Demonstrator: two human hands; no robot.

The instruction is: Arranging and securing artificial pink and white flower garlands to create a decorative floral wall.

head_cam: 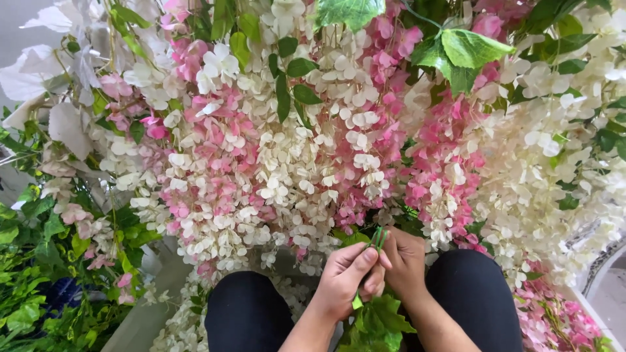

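My left hand [349, 277] and my right hand [405, 261] meet low in the middle of the view, between my two knees in dark trousers [246, 311]. Both pinch the thin green stems [377, 238] of an artificial leafy sprig, whose green leaves [377, 322] hang below my hands. The stem tips stick up between my fingers. Right above and all around hangs a dense mass of pink and white artificial flower clusters [300, 156].
Large green leaves [466, 52] sit among the flowers at the top. Silvery white leaves [65, 78] are at the upper left. More green foliage [32, 287] fills the lower left, and pink flowers [554, 319] lie at the lower right by a pale edge.
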